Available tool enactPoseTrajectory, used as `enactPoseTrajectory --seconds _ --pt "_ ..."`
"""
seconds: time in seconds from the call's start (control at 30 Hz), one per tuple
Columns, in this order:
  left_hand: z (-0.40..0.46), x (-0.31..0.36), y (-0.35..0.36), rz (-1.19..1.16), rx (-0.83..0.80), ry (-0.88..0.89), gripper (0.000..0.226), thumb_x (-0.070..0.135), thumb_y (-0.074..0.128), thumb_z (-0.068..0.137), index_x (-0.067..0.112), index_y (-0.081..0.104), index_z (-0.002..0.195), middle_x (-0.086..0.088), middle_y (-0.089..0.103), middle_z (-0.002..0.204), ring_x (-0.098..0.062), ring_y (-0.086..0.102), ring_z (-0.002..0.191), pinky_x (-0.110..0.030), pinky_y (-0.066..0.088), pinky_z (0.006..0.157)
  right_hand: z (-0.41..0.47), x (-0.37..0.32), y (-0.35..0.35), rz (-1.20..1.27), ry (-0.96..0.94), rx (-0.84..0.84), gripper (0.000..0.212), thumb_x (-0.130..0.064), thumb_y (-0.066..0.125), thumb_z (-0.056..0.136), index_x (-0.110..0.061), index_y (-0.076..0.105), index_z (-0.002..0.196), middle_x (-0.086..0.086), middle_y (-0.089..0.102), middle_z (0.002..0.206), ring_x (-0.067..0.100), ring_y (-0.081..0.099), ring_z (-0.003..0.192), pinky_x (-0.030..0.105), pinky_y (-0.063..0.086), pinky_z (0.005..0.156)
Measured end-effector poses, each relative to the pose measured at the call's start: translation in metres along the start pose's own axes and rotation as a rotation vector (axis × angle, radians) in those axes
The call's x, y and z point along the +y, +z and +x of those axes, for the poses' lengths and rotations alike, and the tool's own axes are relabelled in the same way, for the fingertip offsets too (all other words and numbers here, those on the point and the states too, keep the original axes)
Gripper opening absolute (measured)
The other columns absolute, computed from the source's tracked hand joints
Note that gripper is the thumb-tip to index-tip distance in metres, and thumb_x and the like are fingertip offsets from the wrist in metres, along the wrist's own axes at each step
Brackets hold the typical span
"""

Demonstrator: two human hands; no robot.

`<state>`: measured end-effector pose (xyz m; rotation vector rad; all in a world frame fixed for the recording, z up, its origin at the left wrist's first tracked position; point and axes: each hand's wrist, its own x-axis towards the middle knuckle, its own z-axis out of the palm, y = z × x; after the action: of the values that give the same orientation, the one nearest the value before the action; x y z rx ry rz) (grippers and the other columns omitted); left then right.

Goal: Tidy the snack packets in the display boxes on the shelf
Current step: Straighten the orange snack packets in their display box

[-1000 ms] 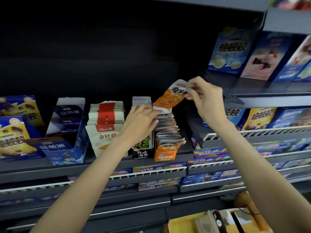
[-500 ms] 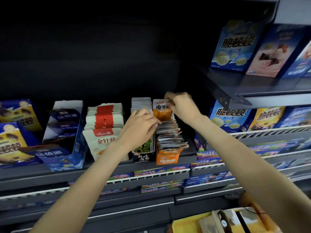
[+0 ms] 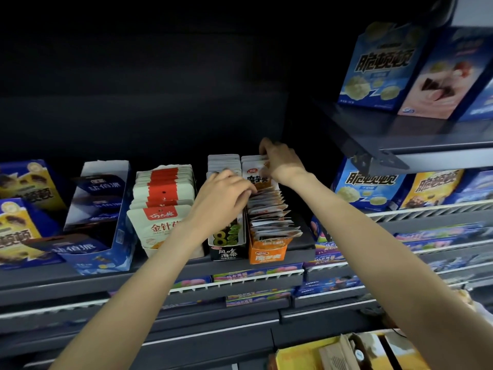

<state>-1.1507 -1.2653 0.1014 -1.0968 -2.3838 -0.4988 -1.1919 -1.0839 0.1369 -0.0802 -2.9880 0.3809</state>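
Observation:
An orange display box (image 3: 267, 253) on the grey shelf (image 3: 106, 276) holds a leaning row of orange-and-white snack packets (image 3: 269, 212). At the back of that row one packet (image 3: 253, 176) stands upright, and my right hand (image 3: 280, 162) pinches its top edge. My left hand (image 3: 226, 198) rests over the black display box (image 3: 226, 251) beside it, curled fingertips against the leaning packets. Left of them a white box of red-and-white packets (image 3: 162, 204) stands full.
A blue open carton (image 3: 98, 236) and blue-yellow snack boxes (image 3: 18, 222) fill the shelf's left. An upper shelf (image 3: 400, 137) with blue boxes juts out at the right. Lower shelves carry flat packs. A yellow basket (image 3: 298, 355) sits at the bottom right.
My right hand has brought the orange packet down from the air and slotted it upright at the back of the orange box. My left hand stayed at the row of packets.

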Motion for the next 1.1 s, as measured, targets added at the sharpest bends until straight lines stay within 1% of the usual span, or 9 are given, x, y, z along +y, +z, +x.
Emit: enactPoseTrajectory --seconds 0.13,0.27,0.37,0.47,0.67,0.77,0.87,0.93,1.1 --pt "0.010 -0.002 0.001 0.058 0.012 -0.086 0.018 0.026 0.058 0.093 0.018 0.068 0.106 0.000 0.071 0.103 -0.024 0.057 0.107 -0.040 0.040 0.088 -0.008 0.010 0.001 0.155 -0.033 0.081 0.046 -0.016 0.077 0.077 -0.018 0.047 0.113 0.006 0.056 0.110 0.024 0.060 0.095 0.031 0.046 0.073" --pt "0.019 -0.005 0.004 0.022 -0.029 -0.124 0.024 0.031 0.057 0.094 0.018 0.068 0.110 0.000 0.070 0.106 -0.022 0.053 0.112 -0.039 0.037 0.094 -0.030 0.027 0.009 0.395 -0.179 0.245 0.027 -0.011 0.072 0.081 -0.015 0.050 0.096 -0.001 0.052 0.096 0.020 0.062 0.079 0.030 0.050 0.067" --pt "0.021 -0.006 0.004 0.079 -0.028 -0.056 0.020 0.028 0.058 0.093 0.017 0.070 0.104 0.000 0.071 0.101 -0.023 0.055 0.108 -0.040 0.039 0.091 -0.042 0.038 0.009 0.527 -0.267 0.193 0.010 -0.005 0.064 0.087 -0.010 0.059 0.095 -0.002 0.054 0.098 0.013 0.064 0.085 0.018 0.051 0.075" --pt "0.027 -0.007 0.006 0.212 -0.017 0.032 0.013 0.020 0.064 0.087 0.015 0.073 0.094 -0.003 0.073 0.089 -0.024 0.061 0.097 -0.039 0.043 0.087 -0.051 0.045 0.007 0.504 -0.301 0.089 0.016 -0.001 0.057 0.090 -0.007 0.066 0.101 0.001 0.060 0.105 0.010 0.063 0.096 0.011 0.048 0.086" --pt "0.050 -0.006 0.015 0.199 -0.265 -0.082 0.031 0.025 0.054 0.092 0.017 0.062 0.121 -0.008 0.061 0.117 -0.024 0.050 0.114 -0.034 0.032 0.100 -0.057 0.050 0.016 0.427 -0.294 0.070 0.038 -0.001 0.048 0.090 -0.009 0.059 0.126 0.006 0.063 0.123 0.019 0.061 0.111 0.035 0.048 0.099" --pt "0.067 0.005 0.007 0.175 -0.304 -0.155 0.028 0.021 0.049 0.096 0.016 0.058 0.122 -0.012 0.062 0.117 -0.030 0.055 0.108 -0.037 0.039 0.092 -0.066 0.052 0.015 0.452 -0.228 0.109 0.049 -0.008 0.051 0.092 -0.015 0.045 0.140 0.006 0.061 0.128 0.019 0.059 0.115 0.038 0.048 0.099" --pt "0.080 0.003 -0.003 0.095 -0.272 -0.223 0.023 0.025 0.045 0.100 0.016 0.054 0.119 -0.009 0.063 0.113 -0.031 0.061 0.098 -0.037 0.048 0.077 -0.065 0.046 0.014 0.579 -0.158 0.148 0.056 -0.011 0.055 0.094 -0.015 0.035 0.145 0.000 0.061 0.118 0.010 0.056 0.112 0.016 0.045 0.095" --pt "0.076 -0.002 -0.003 0.030 -0.224 -0.229 0.023 0.027 0.046 0.099 0.016 0.055 0.117 -0.006 0.061 0.113 -0.029 0.060 0.096 -0.040 0.050 0.077 -0.063 0.042 0.015 0.605 -0.137 0.153 0.048 -0.013 0.059 0.093 -0.013 0.042 0.139 -0.005 0.061 0.109 0.009 0.059 0.104 0.008 0.045 0.085" --pt "0.057 -0.007 -0.003 -0.175 0.080 -0.145 0.017 0.023 0.056 0.095 0.013 0.064 0.106 -0.001 0.063 0.104 -0.020 0.062 0.088 -0.041 0.053 0.074 -0.059 0.036 0.017 0.443 -0.155 0.257 0.032 -0.024 0.067 0.089 -0.012 0.062 0.117 0.003 0.069 0.105 0.015 0.065 0.091 0.033 0.052 0.080"
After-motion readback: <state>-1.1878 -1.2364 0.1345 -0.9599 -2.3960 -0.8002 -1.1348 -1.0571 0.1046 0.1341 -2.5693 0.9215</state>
